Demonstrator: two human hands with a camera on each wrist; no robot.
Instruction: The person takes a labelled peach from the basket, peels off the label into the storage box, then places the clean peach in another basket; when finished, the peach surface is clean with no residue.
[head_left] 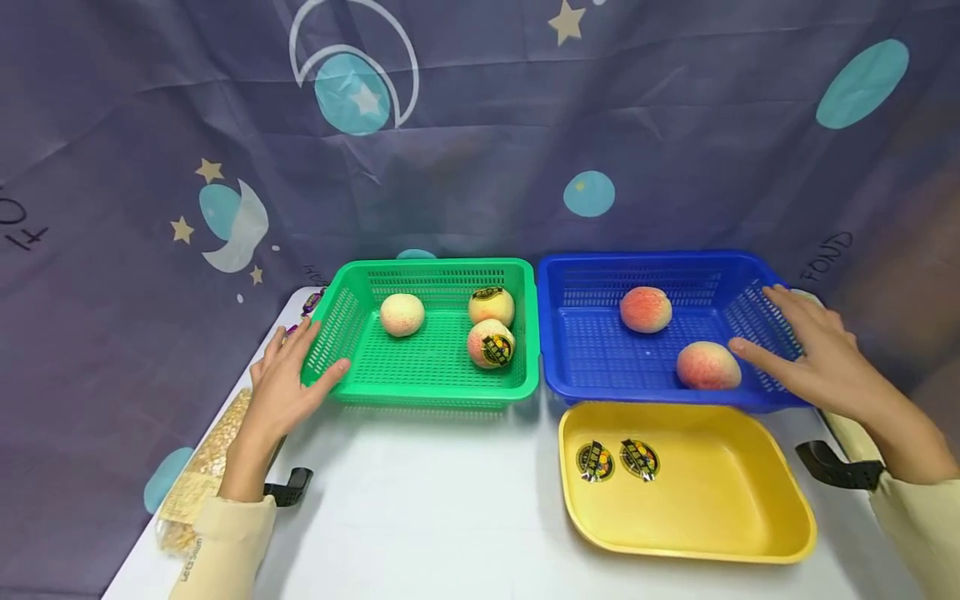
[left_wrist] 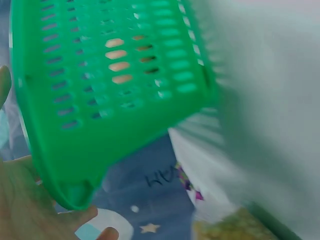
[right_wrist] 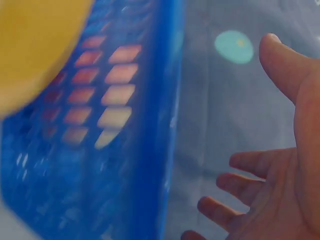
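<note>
Hiding part of the blue basket (head_left: 622, 357): the right hand's fingers (head_left: 798, 313)

A green basket (head_left: 420, 393) is sitting upright at the frame's centre-left, holding three peaches (head_left: 402, 315), two showing black stickers (head_left: 497, 351); the left hand (head_left: 285, 383) is hovering beside it; a blue basket (head_left: 592, 358) is sitting centre-right, holding two redder peaches (head_left: 708, 365), the right hand (head_left: 828, 358) hovering alongside.
</note>
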